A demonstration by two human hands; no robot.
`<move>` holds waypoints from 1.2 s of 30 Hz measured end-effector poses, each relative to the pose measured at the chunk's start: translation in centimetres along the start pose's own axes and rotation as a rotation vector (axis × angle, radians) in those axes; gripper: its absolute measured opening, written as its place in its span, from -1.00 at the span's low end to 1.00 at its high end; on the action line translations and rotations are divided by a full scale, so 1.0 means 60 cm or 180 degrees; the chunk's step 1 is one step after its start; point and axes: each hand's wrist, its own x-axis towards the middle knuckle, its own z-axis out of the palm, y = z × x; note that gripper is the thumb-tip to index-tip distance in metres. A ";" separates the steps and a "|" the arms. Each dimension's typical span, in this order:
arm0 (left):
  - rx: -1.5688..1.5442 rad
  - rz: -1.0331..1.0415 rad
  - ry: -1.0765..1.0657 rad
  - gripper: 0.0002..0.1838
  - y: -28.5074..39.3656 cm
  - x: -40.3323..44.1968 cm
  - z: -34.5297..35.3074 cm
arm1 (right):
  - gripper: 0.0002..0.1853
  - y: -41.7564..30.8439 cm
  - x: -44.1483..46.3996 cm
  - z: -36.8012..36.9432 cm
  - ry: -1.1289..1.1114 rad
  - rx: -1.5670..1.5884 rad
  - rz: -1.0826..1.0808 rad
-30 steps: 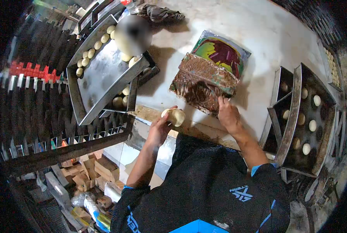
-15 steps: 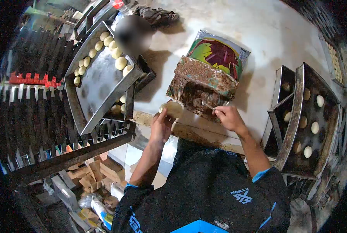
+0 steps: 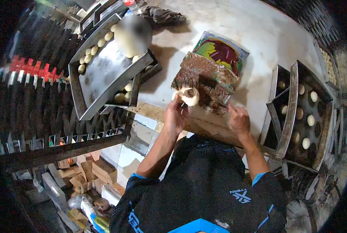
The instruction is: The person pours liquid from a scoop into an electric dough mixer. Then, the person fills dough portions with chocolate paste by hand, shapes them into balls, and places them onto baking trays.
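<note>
My left hand (image 3: 176, 117) pinches a flattened piece of pale dough (image 3: 192, 98), with a lump of brown filling (image 3: 189, 92) on it. Just above and to the right lies an opened plastic bag (image 3: 221, 54), its cut front edge folded back and smeared brown. Dark brown paste (image 3: 204, 91) shows in its mouth. My right hand (image 3: 239, 119) is at the bag's lower right corner, fingers closed round a thin tool that is mostly hidden; only a pale sliver shows by the fingertips.
Metal trays with dough balls stand left (image 3: 117, 91) and right (image 3: 311, 132) of the white tabletop (image 3: 274, 42). A dark cloth (image 3: 163, 15) lies at the back. Cardboard scraps (image 3: 99, 171) litter the floor at lower left. A blurred round patch covers part of the left tray.
The dough in my left hand moved right, closer to the bag, and now carries brown filling. My right hand drew back from the bag's mouth, to the right and slightly down.
</note>
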 end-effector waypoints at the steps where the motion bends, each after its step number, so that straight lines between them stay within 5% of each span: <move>1: 0.0003 0.0078 -0.0604 -0.55 0.020 -0.016 -0.003 | -0.71 -0.005 -0.003 0.001 -0.0025 -0.0232 -0.0034; 3: -0.0377 0.0130 -0.1055 -0.54 0.042 -0.063 0.022 | -0.71 -0.069 0.045 -0.030 0.0053 0.0195 -0.0007; 5: -0.0485 0.0356 -0.1246 -0.51 0.026 -0.081 0.018 | -0.64 -0.146 0.087 -0.041 0.0228 0.3394 0.0653; 7: 0.0375 0.1297 -0.1169 -0.43 0.006 -0.111 0.020 | -0.56 -0.241 0.126 -0.123 -0.0064 0.3786 0.0881; 8: 0.1653 0.2279 -0.0863 -0.34 -0.003 -0.115 0.007 | -0.49 -0.263 0.136 -0.134 0.0350 0.2369 0.0162; 10: 0.3628 0.3782 -0.0453 -0.15 0.014 -0.160 -0.010 | -0.50 -0.333 0.138 -0.163 0.0737 0.1956 -0.0033; 13: 0.2888 0.3334 -0.0628 -0.15 0.035 -0.228 -0.057 | -0.60 -0.393 0.114 -0.179 0.1056 0.1869 -0.0314; 17: 0.0058 0.2287 -0.1488 -0.12 0.070 -0.333 -0.120 | -0.79 -0.452 0.067 -0.229 0.1106 0.2330 -0.1216; 19: 0.1269 0.2945 -0.1355 -0.27 0.077 -0.352 -0.179 | -0.80 -0.478 0.042 -0.247 0.0814 0.2677 -0.1057; 22: 0.1472 0.3423 -0.1187 -0.42 0.059 -0.389 -0.199 | -0.74 -0.498 0.003 -0.247 -0.0563 0.3783 0.0304; 25: 0.1908 0.4164 -0.0905 -0.59 0.036 -0.408 -0.213 | -0.68 -0.519 -0.029 -0.265 -0.1171 0.4351 0.0972; 28: 0.2937 0.4909 0.0055 -0.60 0.021 -0.428 -0.211 | -0.71 -0.549 -0.047 -0.276 -0.0301 0.3764 0.0171; 29: 0.2920 0.4897 0.0034 -0.60 0.020 -0.437 -0.206 | -0.73 -0.555 -0.049 -0.283 0.0118 0.3189 -0.0405; 31: 0.3310 0.4620 0.0340 -0.52 0.020 -0.449 -0.188 | -0.73 -0.557 -0.058 -0.293 0.0227 0.2616 -0.0467; 33: 0.3315 0.4708 -0.0062 -0.39 0.023 -0.450 -0.171 | -0.71 -0.543 -0.067 -0.295 0.0672 0.2390 -0.0723; 35: 0.1829 0.3341 -0.0555 -0.33 0.016 -0.458 -0.142 | -0.73 -0.506 -0.067 -0.301 0.0864 0.2360 -0.0823; 36: 0.1116 0.3046 -0.1580 -0.29 0.012 -0.431 -0.149 | -0.74 -0.488 -0.064 -0.313 0.0865 0.2458 -0.0844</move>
